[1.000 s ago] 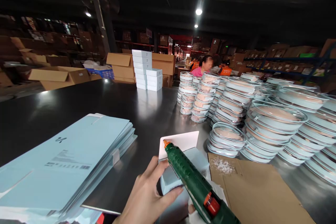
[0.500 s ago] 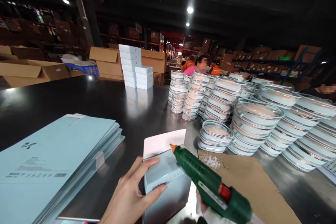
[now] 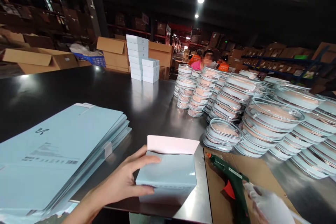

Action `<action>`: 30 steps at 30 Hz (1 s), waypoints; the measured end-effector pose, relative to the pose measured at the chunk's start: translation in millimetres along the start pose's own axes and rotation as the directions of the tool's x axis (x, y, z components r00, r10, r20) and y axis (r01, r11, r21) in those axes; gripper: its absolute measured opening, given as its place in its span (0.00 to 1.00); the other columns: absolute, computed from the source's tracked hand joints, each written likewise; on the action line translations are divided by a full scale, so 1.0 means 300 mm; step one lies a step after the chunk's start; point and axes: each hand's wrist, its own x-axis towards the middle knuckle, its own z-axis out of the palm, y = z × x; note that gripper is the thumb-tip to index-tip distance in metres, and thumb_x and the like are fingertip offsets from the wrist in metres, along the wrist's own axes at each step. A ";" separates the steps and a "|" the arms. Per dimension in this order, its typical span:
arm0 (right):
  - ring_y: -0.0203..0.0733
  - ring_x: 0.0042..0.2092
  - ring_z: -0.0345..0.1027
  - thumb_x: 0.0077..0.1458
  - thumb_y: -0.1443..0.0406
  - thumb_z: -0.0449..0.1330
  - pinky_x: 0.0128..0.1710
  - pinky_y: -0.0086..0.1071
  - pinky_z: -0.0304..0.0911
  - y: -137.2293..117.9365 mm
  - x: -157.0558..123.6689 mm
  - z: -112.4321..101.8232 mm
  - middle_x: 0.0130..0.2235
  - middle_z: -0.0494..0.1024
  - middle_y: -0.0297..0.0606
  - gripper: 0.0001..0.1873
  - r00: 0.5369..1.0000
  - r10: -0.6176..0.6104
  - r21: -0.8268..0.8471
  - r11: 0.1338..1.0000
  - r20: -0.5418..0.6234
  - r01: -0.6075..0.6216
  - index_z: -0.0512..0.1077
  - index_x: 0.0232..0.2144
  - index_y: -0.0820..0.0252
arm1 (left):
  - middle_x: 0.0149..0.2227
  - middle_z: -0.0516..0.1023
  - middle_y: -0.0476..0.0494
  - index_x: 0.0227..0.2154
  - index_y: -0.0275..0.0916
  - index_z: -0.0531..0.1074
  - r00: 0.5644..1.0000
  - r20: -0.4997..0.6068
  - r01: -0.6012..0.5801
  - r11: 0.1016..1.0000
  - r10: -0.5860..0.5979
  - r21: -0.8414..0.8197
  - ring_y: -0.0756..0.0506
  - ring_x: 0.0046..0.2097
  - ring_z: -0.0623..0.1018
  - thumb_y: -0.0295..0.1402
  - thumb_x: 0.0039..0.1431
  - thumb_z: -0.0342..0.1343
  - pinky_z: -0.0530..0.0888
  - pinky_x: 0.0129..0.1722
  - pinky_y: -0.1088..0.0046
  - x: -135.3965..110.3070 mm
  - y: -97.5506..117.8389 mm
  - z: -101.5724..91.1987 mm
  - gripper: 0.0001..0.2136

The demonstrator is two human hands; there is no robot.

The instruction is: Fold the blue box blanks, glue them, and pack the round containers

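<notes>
My left hand (image 3: 133,175) grips a light-blue carton (image 3: 168,169) by its left side, fingers on top and thumb along the front face. The carton stands at the table's near edge. Its far flap (image 3: 172,144) is raised, showing a white inner side. Right of it, a green hot glue gun (image 3: 232,175) with a red trigger and orange nozzle lies over a cardboard sheet (image 3: 252,164). My right hand (image 3: 267,201), in a white glove, is at the back of the gun's handle. Its fingers are blurred, so their hold is unclear.
Flat light-blue cartons (image 3: 65,147) lie piled on the left of the dark table (image 3: 105,87). Finished boxes (image 3: 138,56) stand stacked farther back. Many round, clear-lidded containers (image 3: 271,119) fill the right side in stacks. Beyond them is a person in pink (image 3: 196,65).
The glue gun has moved from the carton's flap down and right onto the cardboard with my right hand. The carton has turned slightly, still in my left hand. The view has shifted a little.
</notes>
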 end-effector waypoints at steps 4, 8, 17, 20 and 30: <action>0.54 0.58 0.74 0.46 0.50 0.75 0.59 0.43 0.69 -0.101 -0.069 0.198 0.60 0.77 0.47 0.50 0.762 -0.576 -0.099 0.775 0.296 0.625 0.62 0.67 0.48 | 0.56 0.78 0.40 0.50 0.49 0.80 0.999 0.047 0.016 1.000 -0.016 -0.003 0.34 0.54 0.81 0.32 0.47 0.74 0.80 0.51 0.65 0.002 -0.001 -0.001 0.25; 0.45 0.68 0.63 0.58 0.51 0.69 0.67 0.46 0.58 -0.114 -0.122 0.385 0.69 0.66 0.37 0.52 0.405 -0.659 0.113 0.597 0.634 0.794 0.39 0.71 0.27 | 0.61 0.73 0.38 0.52 0.50 0.77 0.993 -0.035 -0.115 0.988 0.112 -0.103 0.33 0.58 0.79 0.36 0.53 0.74 0.77 0.55 0.62 -0.005 -0.030 0.037 0.23; 0.48 0.68 0.60 0.54 0.73 0.62 0.67 0.39 0.61 -0.061 -0.139 0.429 0.62 0.69 0.41 0.41 0.080 -0.749 0.012 0.116 0.657 0.993 0.58 0.67 0.47 | 0.56 0.69 0.41 0.63 0.59 0.62 0.888 -0.184 -0.452 0.871 0.421 -0.194 0.35 0.68 0.66 0.37 0.69 0.60 0.70 0.63 0.53 0.011 -0.068 0.100 0.23; 0.44 0.64 0.61 0.55 0.75 0.59 0.66 0.38 0.61 -0.096 -0.147 0.475 0.56 0.71 0.38 0.31 -0.093 -0.776 0.098 -0.041 0.624 0.994 0.67 0.59 0.50 | 0.53 0.71 0.38 0.50 0.50 0.79 0.904 -0.054 -0.428 0.892 0.425 -0.146 0.31 0.69 0.65 0.33 0.69 0.60 0.67 0.66 0.48 0.019 -0.030 0.053 0.10; 0.58 0.71 0.55 0.65 0.40 0.48 0.58 0.52 0.70 0.066 -0.064 0.463 0.75 0.47 0.48 0.45 0.266 -0.851 0.086 0.339 0.452 0.937 0.34 0.74 0.43 | 0.53 0.80 0.34 0.45 0.46 0.81 0.886 -0.397 -0.341 0.918 0.241 -0.204 0.32 0.61 0.77 0.44 0.67 0.61 0.76 0.56 0.52 0.019 -0.066 0.066 0.11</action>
